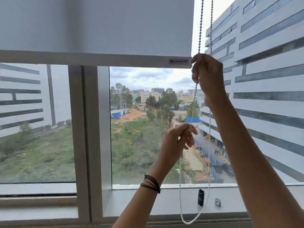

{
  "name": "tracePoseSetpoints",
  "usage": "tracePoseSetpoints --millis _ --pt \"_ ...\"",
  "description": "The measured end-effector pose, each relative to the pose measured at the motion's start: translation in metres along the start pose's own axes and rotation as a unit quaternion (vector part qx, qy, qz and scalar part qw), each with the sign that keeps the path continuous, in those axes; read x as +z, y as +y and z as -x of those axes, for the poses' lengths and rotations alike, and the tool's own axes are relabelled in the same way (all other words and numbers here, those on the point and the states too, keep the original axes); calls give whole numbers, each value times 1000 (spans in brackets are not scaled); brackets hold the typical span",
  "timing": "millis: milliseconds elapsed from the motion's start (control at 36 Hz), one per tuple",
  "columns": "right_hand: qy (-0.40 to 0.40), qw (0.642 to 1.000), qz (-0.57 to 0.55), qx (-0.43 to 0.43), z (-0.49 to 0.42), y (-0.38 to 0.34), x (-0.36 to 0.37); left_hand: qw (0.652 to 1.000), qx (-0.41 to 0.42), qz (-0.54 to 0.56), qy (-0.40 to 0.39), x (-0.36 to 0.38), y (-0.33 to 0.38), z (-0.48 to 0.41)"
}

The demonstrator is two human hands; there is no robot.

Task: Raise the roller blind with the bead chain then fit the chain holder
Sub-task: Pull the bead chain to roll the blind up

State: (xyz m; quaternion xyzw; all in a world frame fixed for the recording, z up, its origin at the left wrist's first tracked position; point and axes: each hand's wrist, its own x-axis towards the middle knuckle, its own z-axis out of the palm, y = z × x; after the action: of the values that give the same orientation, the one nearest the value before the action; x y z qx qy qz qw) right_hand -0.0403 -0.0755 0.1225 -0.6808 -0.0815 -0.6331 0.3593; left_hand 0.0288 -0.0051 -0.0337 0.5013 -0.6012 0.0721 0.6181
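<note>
A white roller blind [98, 25] covers the top third of the window; its bottom bar [98, 59] is level with my right hand. A white bead chain [199, 30] hangs in two strands at the blind's right edge and loops near the sill. My right hand [208, 74] is closed around the left strand just beside the bar's end. Lower down, my left hand [178, 139] pinches the same strand between thumb and forefinger, its other fingers spread. On the sill stand a black cylindrical part [201, 197] and a small clear chain holder [218, 202].
A thick grey window frame post [85, 129] stands left of my hands. The sill [139, 203] runs along the bottom. Beyond the glass are buildings and green ground. A dark cord bracelet [151, 183] circles my left wrist.
</note>
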Motion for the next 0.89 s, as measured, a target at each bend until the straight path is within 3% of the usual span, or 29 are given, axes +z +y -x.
tracePoseSetpoints --millis 889 --pt "-21 997 43 56 105 85 2 990 -123 -17 -63 11 -90 79"
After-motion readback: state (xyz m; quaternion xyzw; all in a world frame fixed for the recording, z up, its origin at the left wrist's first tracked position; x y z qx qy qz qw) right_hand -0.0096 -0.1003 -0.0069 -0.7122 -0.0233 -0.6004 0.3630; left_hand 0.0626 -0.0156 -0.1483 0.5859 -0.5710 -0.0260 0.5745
